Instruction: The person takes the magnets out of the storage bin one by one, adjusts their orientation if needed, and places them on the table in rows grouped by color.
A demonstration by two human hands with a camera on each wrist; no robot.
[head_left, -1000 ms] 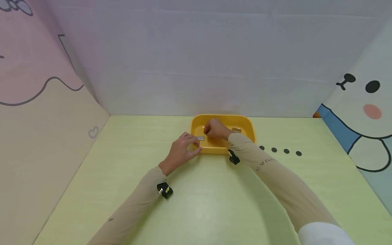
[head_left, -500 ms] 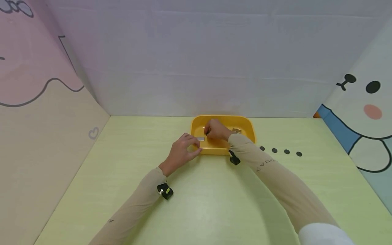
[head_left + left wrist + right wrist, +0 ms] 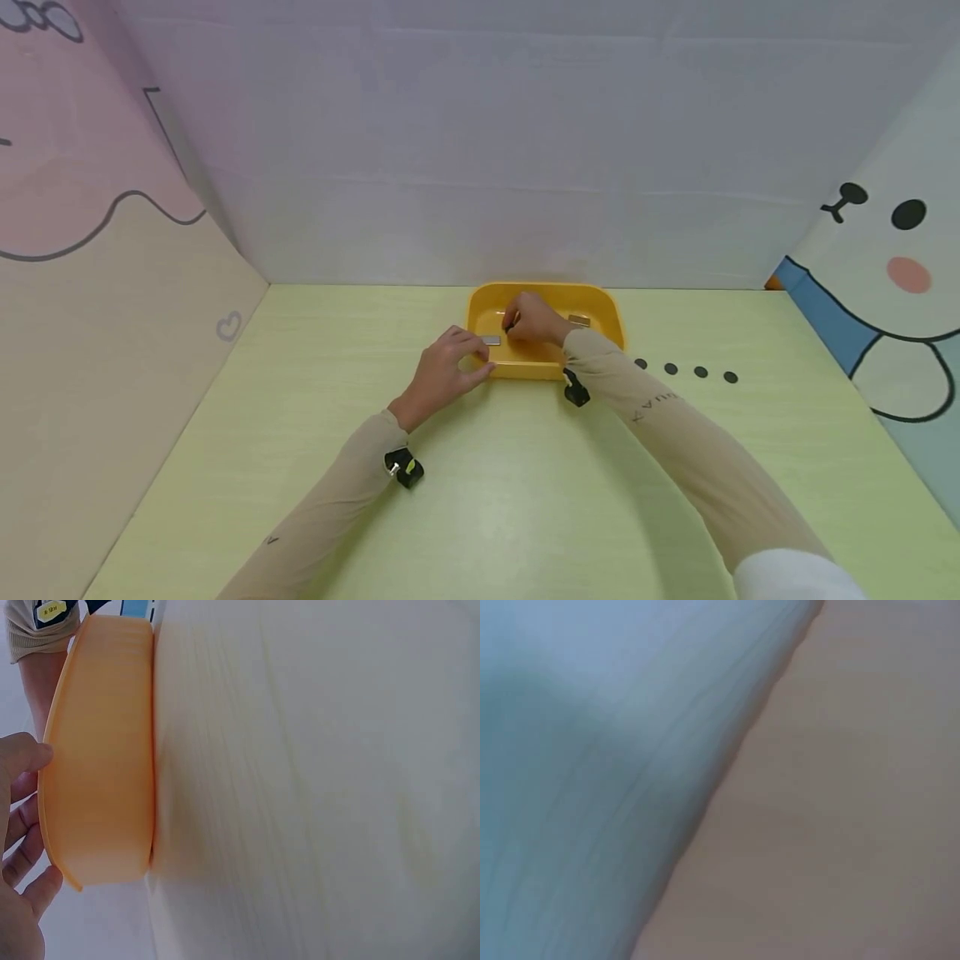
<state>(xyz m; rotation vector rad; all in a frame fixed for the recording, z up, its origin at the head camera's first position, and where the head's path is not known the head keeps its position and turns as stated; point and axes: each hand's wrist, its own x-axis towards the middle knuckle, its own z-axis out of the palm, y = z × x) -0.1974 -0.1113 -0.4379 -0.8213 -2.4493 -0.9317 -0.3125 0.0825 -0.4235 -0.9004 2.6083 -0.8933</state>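
Observation:
A yellow plastic tray [image 3: 543, 369] stands at the back of the table, against the wall. At its near left corner my left hand [image 3: 442, 371] grips the rim, thumb outside; in the left wrist view the thumb [image 3: 31, 754] and fingertips lie along the edge of the tray [image 3: 101, 750]. Inside, my right hand [image 3: 537, 318] has curled fingers pinching a small dark piece [image 3: 511, 327], mostly hidden by them. A small silver rectangular piece [image 3: 491, 340] lies in the tray by the left fingers. Behind the right wrist lies a small gold-brown rectangular piece [image 3: 579, 320].
Several flat black discs [image 3: 701, 372] form a row on the light green table [image 3: 480, 492], right of the tray. A pale wall [image 3: 480, 167] rises behind it, with patterned panels at both sides. The right wrist view holds only blurred sleeve [image 3: 817, 810] and a pale surface [image 3: 577, 787].
My right hand has shifted very slightly to the right inside the tray, still pinching the dark piece. The left hand stays on the rim.

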